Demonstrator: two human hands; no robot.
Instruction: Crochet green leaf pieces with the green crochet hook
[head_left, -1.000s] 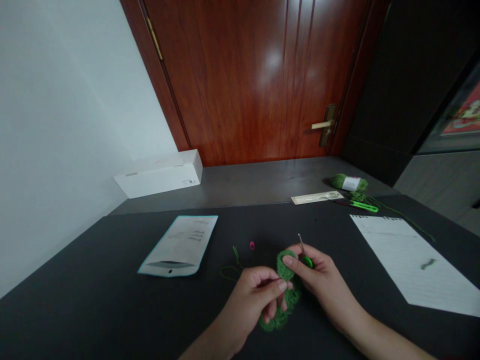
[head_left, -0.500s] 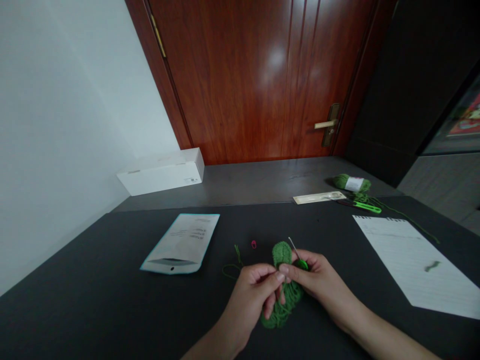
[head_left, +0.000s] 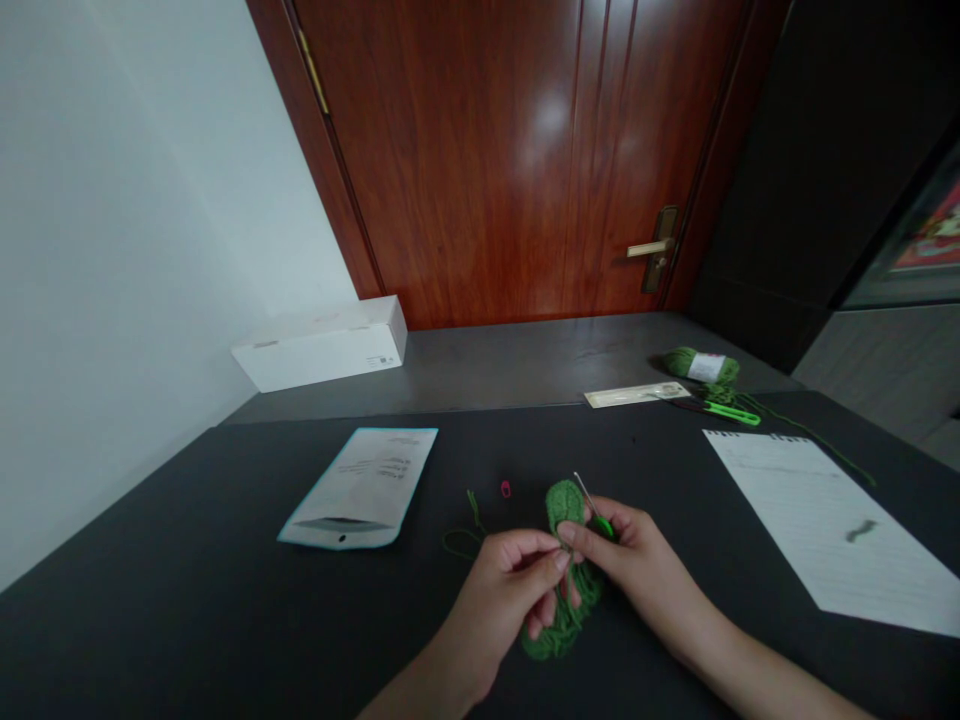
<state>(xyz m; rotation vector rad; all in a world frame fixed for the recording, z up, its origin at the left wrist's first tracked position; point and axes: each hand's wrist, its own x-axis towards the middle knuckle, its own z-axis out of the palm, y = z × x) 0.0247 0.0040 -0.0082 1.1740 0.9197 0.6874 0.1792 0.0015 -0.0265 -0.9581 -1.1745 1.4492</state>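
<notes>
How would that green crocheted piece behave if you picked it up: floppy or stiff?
The green crocheted piece likely feels floppy, since its lower part slumps in loose folds. It is probably light for its size, being just looped yarn. It seems unlikely to roll or break.

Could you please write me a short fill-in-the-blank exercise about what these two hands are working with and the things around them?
The right hand grips a crochet hook whose handle is ____.
Beyond the left hand, a small ____ stitch marker lies on the dark tabletop.
The ball of yarn has a ____ label.
The lined paper lies to the ____ of the crocheted piece.

Missing words: green; pink; white; right.
</notes>
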